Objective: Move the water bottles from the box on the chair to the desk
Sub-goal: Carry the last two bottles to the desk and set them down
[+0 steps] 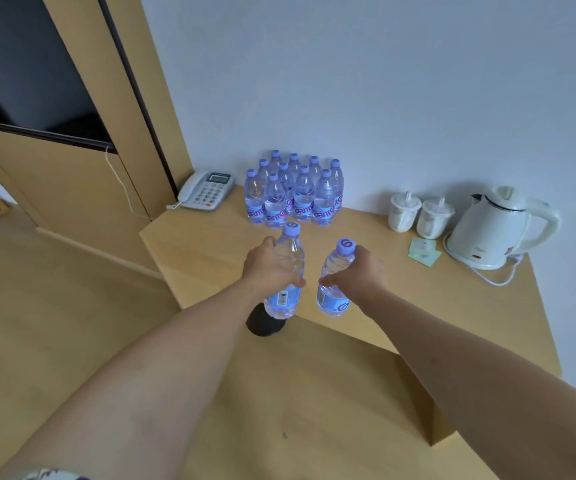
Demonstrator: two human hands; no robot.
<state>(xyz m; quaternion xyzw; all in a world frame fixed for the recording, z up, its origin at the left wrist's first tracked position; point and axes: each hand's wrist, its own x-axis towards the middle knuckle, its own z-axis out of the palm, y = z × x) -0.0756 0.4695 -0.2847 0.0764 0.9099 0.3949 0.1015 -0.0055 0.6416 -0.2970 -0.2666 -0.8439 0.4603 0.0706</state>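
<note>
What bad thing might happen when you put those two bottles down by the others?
The bottle in the left hand could bump the cluster of standing bottles and topple several, since they stand close together. The bottle in the right hand hangs near the desk front edge; set down too close to it, it might tip off onto the floor.

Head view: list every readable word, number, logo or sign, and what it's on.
"Gante", partly hidden: labels on the front bottles standing on the desk.
Swirl logo, maybe a "G": cap of the bottle in the right hand.
Barcode, digits unreadable: bottle in the left hand.
Phone keys and display: too small.
Kettle base marks: blurred.
</note>
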